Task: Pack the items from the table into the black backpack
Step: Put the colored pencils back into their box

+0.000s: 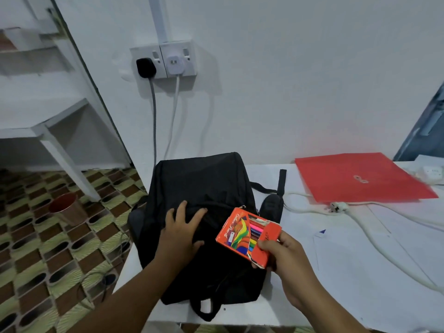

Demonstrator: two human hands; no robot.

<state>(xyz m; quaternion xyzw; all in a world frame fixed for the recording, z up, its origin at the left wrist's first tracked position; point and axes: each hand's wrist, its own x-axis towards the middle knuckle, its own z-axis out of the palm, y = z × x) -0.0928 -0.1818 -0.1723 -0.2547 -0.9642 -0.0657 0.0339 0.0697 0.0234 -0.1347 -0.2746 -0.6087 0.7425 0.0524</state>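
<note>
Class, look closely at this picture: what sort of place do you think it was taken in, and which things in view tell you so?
Probably a room in a home, perhaps a study corner. A white table stands against a wall with a double wall socket, beside patterned floor covering and white shelving.

A black backpack [204, 212] lies on the white bench [360, 272]. The left hand [179, 233] rests flat on it; the right hand [286, 254] grips an orange pencil box [247, 235]. A red folder [360, 177] lies far right.
</note>
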